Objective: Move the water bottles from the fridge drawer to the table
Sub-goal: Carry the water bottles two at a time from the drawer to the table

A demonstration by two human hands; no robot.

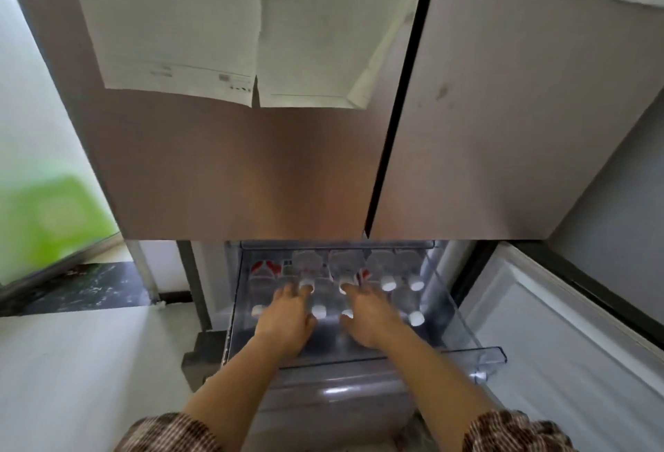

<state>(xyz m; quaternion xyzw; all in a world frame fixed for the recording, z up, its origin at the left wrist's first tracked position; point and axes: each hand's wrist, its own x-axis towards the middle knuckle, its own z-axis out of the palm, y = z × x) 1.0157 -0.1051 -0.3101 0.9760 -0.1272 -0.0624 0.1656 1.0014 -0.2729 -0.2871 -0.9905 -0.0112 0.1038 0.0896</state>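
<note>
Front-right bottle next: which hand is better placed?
Right, probably. The right hand lies just left of the front-right bottle. The left hand is farther left and would have to cross the right arm.

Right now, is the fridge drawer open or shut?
Open. The clear fridge drawer is pulled out below the closed upper doors, and water bottles show inside it; the left hand and right hand reach in.

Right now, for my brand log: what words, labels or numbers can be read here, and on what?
Nothing is legible.
Left paper sheet on the fridge door: printed lines, too blurred.
Right paper sheet: faint print, too blurred.
Water bottles in the fridge drawer: red-and-white labels, too blurred.
</note>
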